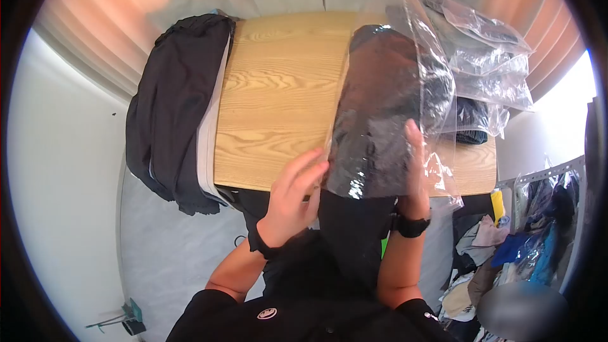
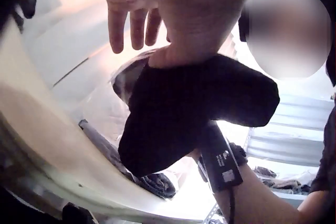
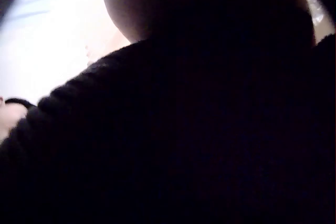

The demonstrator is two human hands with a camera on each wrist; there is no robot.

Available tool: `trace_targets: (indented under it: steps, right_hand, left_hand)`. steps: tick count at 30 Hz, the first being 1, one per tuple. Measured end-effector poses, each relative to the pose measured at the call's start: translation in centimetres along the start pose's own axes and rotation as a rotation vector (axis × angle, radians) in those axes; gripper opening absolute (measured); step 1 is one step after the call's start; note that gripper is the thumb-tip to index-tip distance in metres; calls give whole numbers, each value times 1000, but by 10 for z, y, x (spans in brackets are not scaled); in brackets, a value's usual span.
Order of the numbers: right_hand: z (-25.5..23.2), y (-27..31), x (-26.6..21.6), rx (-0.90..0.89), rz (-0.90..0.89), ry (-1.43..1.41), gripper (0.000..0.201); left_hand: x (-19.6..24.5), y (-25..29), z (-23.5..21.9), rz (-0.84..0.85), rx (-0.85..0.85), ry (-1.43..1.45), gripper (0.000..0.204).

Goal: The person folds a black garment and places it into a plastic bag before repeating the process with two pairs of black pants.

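Note:
A dark folded garment (image 1: 380, 114) lies inside a clear plastic bag (image 1: 437, 82), over the right part of the table and its front edge. My left hand (image 1: 294, 187) is at the lower left side of the bag, fingers fairly straight, fingertips at the plastic. In the left wrist view that hand (image 2: 178, 8) stretches its fingers, with its lower part behind black cloth (image 2: 173, 108). At the lower right side my right hand (image 1: 416, 171) holds the bagged garment, one digit along its top and the other fingers hidden. Dark cloth (image 3: 173, 145) fills most of the right wrist view.
A pile of black clothing (image 1: 174, 107) covers the left end of the wooden table (image 1: 278, 95). More clear-bagged clothes (image 1: 491, 57) are stacked at the back right. Beyond the right end stands a metal rack (image 1: 557, 171), with mixed clothes (image 1: 472, 278) below it. A pleated curtain hangs behind.

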State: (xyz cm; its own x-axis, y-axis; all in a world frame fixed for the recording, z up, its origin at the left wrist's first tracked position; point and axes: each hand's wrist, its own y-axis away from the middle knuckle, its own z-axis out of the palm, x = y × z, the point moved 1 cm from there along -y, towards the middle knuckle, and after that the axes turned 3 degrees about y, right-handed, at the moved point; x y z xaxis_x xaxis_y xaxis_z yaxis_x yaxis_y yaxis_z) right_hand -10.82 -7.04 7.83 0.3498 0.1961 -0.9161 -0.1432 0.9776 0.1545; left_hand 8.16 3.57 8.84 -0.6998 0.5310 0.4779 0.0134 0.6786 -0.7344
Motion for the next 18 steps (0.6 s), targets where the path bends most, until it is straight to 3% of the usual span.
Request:
trace_targets:
  steps: [3,5,7,10,13,14,17,18]
  right_hand:
    - [30,-10,-35,-63,-136,407,55]
    - [48,-15,-37,-156,-344,425,51]
    - [60,-20,-32,-142,-323,415,55]
    - [65,-43,-30,-29,-242,890,73]
    - [83,-71,-16,189,-314,1437,95]
    - [87,-76,-16,179,-384,1478,103]
    - [66,-88,11,196,-596,1450,102]
    - [61,-80,10,180,-560,1489,101]
  left_hand:
    - [-11,3,6,-219,137,136,51]
    - [-13,3,16,-419,245,349,51]
    - [-27,4,20,-336,225,219,37]
    - [-41,9,30,-256,283,159,20]
    - [-43,19,52,-395,388,334,17]
    - [-37,19,55,-518,405,451,14]
    - [-59,39,67,-658,530,499,13]
    - [-66,49,64,-784,479,660,18]
